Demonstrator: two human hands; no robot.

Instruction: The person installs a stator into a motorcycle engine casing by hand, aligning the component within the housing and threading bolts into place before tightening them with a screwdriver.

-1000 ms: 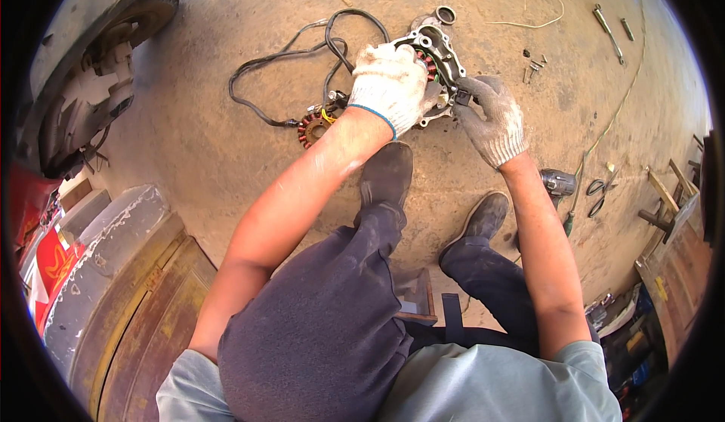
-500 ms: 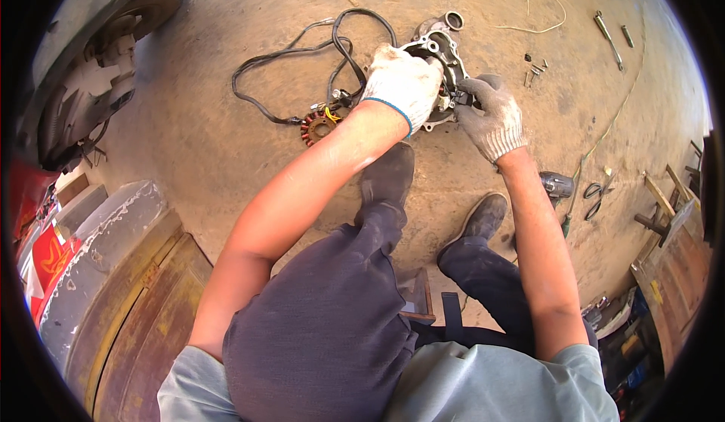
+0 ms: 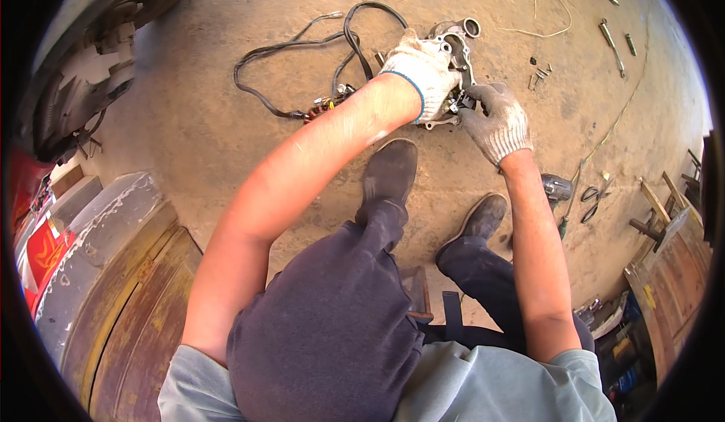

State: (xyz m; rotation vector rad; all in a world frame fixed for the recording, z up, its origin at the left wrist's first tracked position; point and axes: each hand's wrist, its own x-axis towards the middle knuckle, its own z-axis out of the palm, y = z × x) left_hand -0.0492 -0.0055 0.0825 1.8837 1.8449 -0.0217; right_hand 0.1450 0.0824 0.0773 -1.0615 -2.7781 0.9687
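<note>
My gloved left hand (image 3: 421,74) is over a silver engine casing (image 3: 462,58), fingers curled onto it and hiding much of its middle. My gloved right hand (image 3: 495,120) pinches a small dark part at the casing's right edge. A round coil with red windings (image 3: 317,111), mostly behind my left forearm, lies to the left with black cable loops (image 3: 264,56). A silver ring-shaped outlet (image 3: 472,27) sticks up at the casing's far end.
A wheel (image 3: 151,3) stands at upper left. Small bolts (image 3: 540,76), a wrench (image 3: 612,48), a thin wire (image 3: 555,33), a power drill (image 3: 557,188) and scissors (image 3: 593,203) lie rightward. My boots (image 3: 385,173) are below the casing; wooden planks (image 3: 664,293) stand at far right.
My left hand has moved up and to the right over the casing, covering more of it. The coil is now more hidden by my forearm. My right hand stays at the casing's edge.
</note>
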